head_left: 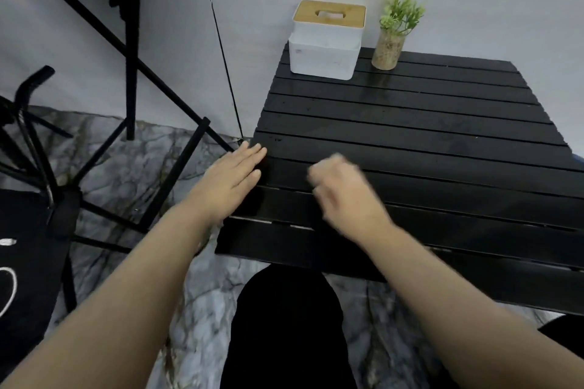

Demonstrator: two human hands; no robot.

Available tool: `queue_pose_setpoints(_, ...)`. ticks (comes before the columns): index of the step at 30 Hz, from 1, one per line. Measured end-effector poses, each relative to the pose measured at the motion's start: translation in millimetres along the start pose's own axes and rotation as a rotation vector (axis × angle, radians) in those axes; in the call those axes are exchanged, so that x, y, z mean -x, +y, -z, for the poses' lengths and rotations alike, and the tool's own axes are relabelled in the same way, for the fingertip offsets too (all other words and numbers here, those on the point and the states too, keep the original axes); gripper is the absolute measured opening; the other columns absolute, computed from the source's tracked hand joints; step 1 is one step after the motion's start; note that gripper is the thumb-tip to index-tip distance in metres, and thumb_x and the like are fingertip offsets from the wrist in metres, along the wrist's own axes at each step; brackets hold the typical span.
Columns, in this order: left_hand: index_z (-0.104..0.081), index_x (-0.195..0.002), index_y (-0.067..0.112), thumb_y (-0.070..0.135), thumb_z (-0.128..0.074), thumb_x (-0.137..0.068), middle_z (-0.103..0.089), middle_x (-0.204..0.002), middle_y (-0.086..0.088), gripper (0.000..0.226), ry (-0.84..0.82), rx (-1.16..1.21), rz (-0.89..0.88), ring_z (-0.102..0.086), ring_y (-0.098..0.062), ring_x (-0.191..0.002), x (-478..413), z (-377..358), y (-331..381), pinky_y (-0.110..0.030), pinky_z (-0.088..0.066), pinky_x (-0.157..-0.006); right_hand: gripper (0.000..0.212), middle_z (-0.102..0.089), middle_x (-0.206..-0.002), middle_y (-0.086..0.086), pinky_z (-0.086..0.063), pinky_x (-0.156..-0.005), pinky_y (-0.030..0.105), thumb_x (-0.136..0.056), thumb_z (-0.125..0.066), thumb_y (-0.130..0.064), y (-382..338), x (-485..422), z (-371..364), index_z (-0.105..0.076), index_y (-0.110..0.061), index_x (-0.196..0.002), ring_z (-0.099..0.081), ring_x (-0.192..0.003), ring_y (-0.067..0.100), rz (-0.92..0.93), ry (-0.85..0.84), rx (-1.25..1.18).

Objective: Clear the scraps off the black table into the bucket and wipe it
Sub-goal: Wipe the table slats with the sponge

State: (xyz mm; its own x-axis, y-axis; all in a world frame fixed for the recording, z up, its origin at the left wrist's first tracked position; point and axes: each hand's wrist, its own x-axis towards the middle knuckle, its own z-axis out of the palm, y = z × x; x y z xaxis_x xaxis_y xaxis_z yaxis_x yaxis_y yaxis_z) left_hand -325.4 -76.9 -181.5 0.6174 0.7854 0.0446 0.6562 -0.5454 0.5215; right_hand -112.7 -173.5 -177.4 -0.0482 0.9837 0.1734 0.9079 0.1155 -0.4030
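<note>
The black slatted table (410, 136) fills the right half of the head view. My left hand (234, 177) lies flat at the table's near left edge, fingers straight and together. My right hand (344, 193) hovers over the near slats, blurred, with its fingers curled under; whether it holds anything is hidden. No scraps, cloth or bucket show in view. A few tiny specks dot the slats.
A white tissue box with a wooden lid (327, 41) and a small potted plant (393, 35) stand at the table's far edge by the grey wall. Black stand legs (132, 79) and a chair (28, 230) crowd the marble floor at left. My knee (284, 325) sits below the table.
</note>
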Motion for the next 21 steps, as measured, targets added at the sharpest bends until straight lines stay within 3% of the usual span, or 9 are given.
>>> queue_pose_setpoints(2,-0.03,-0.14,0.02,0.027,-0.035,-0.096,-0.026,-0.151,0.003,0.044,-0.042,0.076,-0.024,-0.01,-0.004,-0.139,-32.4,7.0,-2.9,-0.021,-0.003,-0.113,0.021,-0.063,-0.111,0.019,-0.044,-0.099,0.052,-0.087,-0.055,-0.009,-42.3,9.2,-24.7,-0.065,-0.003,-0.105,-0.055,-0.11,0.039,0.392,-0.154,-0.087)
queue_pose_setpoints(4,-0.03,-0.14,0.022,0.028,-0.034,-0.097,-0.024,-0.152,0.004,0.044,-0.109,0.097,-0.045,-0.008,-0.003,-0.14,-54.8,4.8,-7.8,-0.018,0.0,-0.112,0.03,-0.06,-0.127,0.015,-0.031,-0.11,0.049,-0.09,-0.056,-0.014,-61.0,11.7,-38.9,-0.062,-0.009,-0.12,-0.046,-0.129,0.035,0.584,-0.299,-0.131)
queue_pose_setpoints(7,-0.024,-0.142,0.022,0.029,-0.03,-0.097,-0.016,-0.154,0.004,0.045,-0.191,-0.068,-0.141,-0.004,-0.008,-0.142,-77.7,-2.8,-19.4,-0.026,-0.002,-0.115,0.031,-0.056,-0.134,0.005,-0.027,-0.114,0.042,-0.098,-0.046,-0.021,-38.1,-26.5,-27.5,-0.058,-0.017,-0.126,-0.04,-0.134,0.023,0.523,-0.306,-0.008)
queue_pose_setpoints(10,-0.02,-0.142,0.023,0.031,-0.028,-0.097,-0.014,-0.155,0.004,0.046,-0.179,-0.143,-0.191,-0.003,-0.007,-0.142,-94.3,-3.4,-29.9,-0.026,-0.004,-0.113,0.031,-0.055,-0.127,0.006,-0.034,-0.102,0.042,-0.097,-0.042,-0.022,-31.7,-58.3,-17.5,-0.056,-0.014,-0.124,-0.042,-0.124,0.023,0.398,-0.237,0.078)
queue_pose_setpoints(12,-0.018,-0.143,0.027,0.034,-0.026,-0.097,-0.012,-0.155,0.007,0.047,-0.182,-0.152,-0.203,-0.001,-0.004,-0.141,-99.6,-4.7,-35.6,-0.025,-0.003,-0.113,0.029,-0.056,-0.121,0.009,-0.039,-0.098,0.046,-0.093,-0.049,-0.022,-53.0,-42.6,-33.8,-0.058,-0.012,-0.118,-0.043,-0.118,0.027,0.607,-0.299,0.104)
queue_pose_setpoints(14,-0.016,-0.143,0.029,0.035,-0.025,-0.097,-0.01,-0.155,0.01,0.047,-0.175,-0.134,-0.199,0.003,0.001,-0.139,-100.0,-7.3,-38.4,-0.02,0.002,-0.112,0.031,-0.056,-0.129,0.009,-0.035,-0.108,0.047,-0.092,-0.053,-0.021,-63.1,-7.1,-41.4,-0.059,-0.015,-0.122,-0.039,-0.13,0.028,0.75,-0.398,-0.021)
queue_pose_setpoints(16,-0.016,-0.143,0.027,0.033,-0.025,-0.097,-0.01,-0.155,0.009,0.047,-0.177,-0.122,-0.197,0.003,0.0,-0.139,-100.1,-8.2,-36.8,-0.018,0.005,-0.112,0.031,-0.056,-0.134,0.007,-0.03,-0.114,0.042,-0.095,-0.052,-0.019,-42.2,5.8,-30.8,-0.059,-0.016,-0.124,-0.038,-0.136,0.025,0.736,-0.409,-0.148)
queue_pose_setpoints(18,-0.016,-0.143,0.024,0.03,-0.026,-0.097,-0.01,-0.155,0.006,0.048,-0.182,-0.136,-0.183,0.002,-0.004,-0.141,-99.9,-6.6,-31.9,-0.02,0.004,-0.113,0.031,-0.062,-0.125,0.013,-0.028,-0.115,0.037,-0.097,-0.041,-0.016,-5.4,-5.0,-10.2,-0.062,-0.007,-0.118,-0.048,-0.125,0.026,0.655,-0.392,-0.198)
queue_pose_setpoints(21,-0.015,-0.144,0.023,0.032,-0.025,-0.097,-0.01,-0.155,0.007,0.049,-0.12,-0.128,-0.111,0.004,-0.003,-0.14,-85.8,-4.4,-18.9,-0.021,0.004,-0.114,0.025,-0.061,-0.113,0.015,-0.035,-0.107,0.046,-0.095,-0.042,-0.008,75.1,-52.1,24.5,-0.061,-0.003,-0.11,-0.051,-0.111,0.031,0.229,-0.19,0.01)
